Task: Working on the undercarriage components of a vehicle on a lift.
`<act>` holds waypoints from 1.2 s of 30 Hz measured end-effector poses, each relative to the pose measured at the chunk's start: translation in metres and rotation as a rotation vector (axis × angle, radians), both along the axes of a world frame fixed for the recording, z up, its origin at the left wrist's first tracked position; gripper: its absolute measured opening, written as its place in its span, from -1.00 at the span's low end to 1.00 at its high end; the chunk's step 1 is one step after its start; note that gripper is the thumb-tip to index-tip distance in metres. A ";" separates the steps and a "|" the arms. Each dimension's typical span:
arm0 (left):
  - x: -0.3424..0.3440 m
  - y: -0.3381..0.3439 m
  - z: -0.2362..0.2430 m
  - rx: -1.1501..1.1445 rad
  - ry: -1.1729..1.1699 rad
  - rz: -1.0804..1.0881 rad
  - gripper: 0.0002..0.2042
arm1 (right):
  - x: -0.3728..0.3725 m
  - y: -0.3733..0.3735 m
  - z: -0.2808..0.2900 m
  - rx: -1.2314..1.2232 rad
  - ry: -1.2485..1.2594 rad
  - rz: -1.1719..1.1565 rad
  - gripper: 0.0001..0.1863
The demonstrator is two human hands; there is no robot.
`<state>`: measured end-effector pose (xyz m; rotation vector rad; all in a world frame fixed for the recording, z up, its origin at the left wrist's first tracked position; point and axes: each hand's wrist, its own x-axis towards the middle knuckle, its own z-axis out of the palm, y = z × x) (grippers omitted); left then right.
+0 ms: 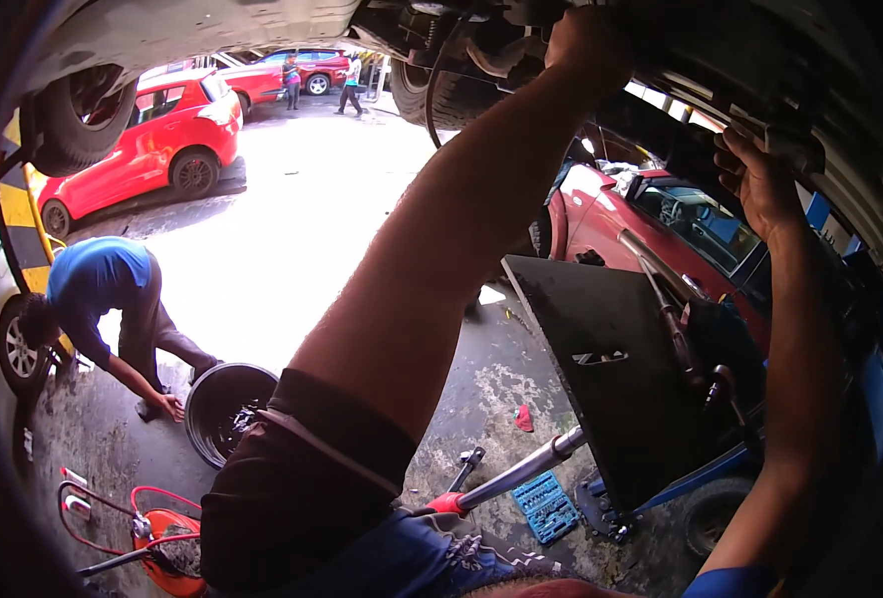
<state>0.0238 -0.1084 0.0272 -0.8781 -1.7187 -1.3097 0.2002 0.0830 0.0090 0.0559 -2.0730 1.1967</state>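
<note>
Overhead spreads the dark underside of a raised vehicle (681, 60), with both my arms stretched up to it. At the top, my left hand (593, 45) is closed among the shadowed underbody parts; what its fingers grip is hidden. Lower and to the right, my right hand (760, 189) has its fingers curled beside a dark underbody bar (651, 130). Anything inside those fingers is too dark to name. Below it stands a black flat-topped board (601, 399) on a blue stand, with long-handled tools (676, 334) lying along its right side.
At left a person in a blue shirt (103, 279) bends beside a round black tub (197, 429). On the floor are an open blue socket set (546, 508), a red rag (523, 419) and an orange reel-like item (167, 553). Red cars (152, 149) stand beyond; a silver pole (521, 468) slants below me.
</note>
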 end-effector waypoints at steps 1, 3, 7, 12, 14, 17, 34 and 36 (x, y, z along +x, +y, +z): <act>-0.002 0.000 0.000 -0.027 0.024 -0.010 -0.77 | 0.000 0.000 0.000 -0.001 -0.001 0.002 -0.57; -0.010 0.000 0.005 -0.120 0.102 0.072 -0.76 | -0.002 -0.004 0.001 -0.010 0.000 0.009 -0.58; 0.020 -0.006 0.002 -0.038 -0.030 -0.044 -0.75 | 0.002 0.006 0.001 -0.007 0.008 -0.015 -0.58; 0.019 0.016 -0.005 0.092 -0.013 0.228 -0.74 | -0.003 -0.001 0.004 -0.036 0.014 0.059 -0.58; 0.017 0.024 -0.004 0.221 0.035 0.462 -0.73 | -0.002 -0.002 0.003 -0.064 0.037 0.064 -0.59; 0.009 -0.003 0.003 0.011 -0.088 -0.020 -0.73 | -0.006 -0.002 0.001 -0.102 0.060 0.095 -0.61; -0.027 0.033 -0.001 -0.072 0.446 0.370 -0.78 | -0.006 0.010 0.008 -0.077 0.029 0.125 -0.71; -0.028 0.032 -0.007 -0.075 0.509 0.446 -0.79 | -0.006 0.006 0.007 -0.081 0.018 0.105 -0.69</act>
